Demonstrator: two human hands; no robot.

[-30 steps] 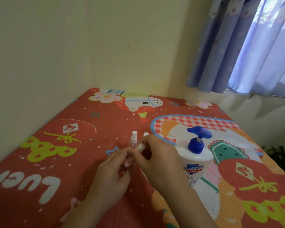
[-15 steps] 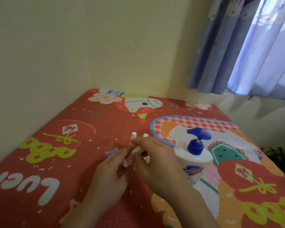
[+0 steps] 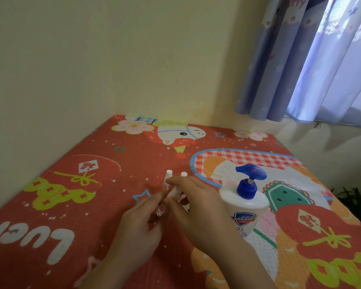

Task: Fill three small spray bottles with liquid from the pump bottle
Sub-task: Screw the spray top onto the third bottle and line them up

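Near the middle of the frame, slightly below centre, both hands meet over one small spray bottle point(image 3: 162, 207), which lies tilted, its clear base toward the lower left and its white top pointing up and to the right. The left hand point(image 3: 140, 224) pinches the clear body between thumb and fingertips from the lower left; the right hand point(image 3: 198, 207) comes in from the right, its thumb and forefinger curled round the white spray head point(image 3: 175, 191) at the upper end. Judging by this grip, the head is being twisted off or on. Just behind the fingers stand two more small bottles point(image 3: 168, 174), upright, only their white tops clearly showing. The pump bottle point(image 3: 245, 211) stands upright on the patterned surface point(image 3: 92, 184) just right of the right hand, its blue spout pointing to the upper left, so that hand is nearer it.
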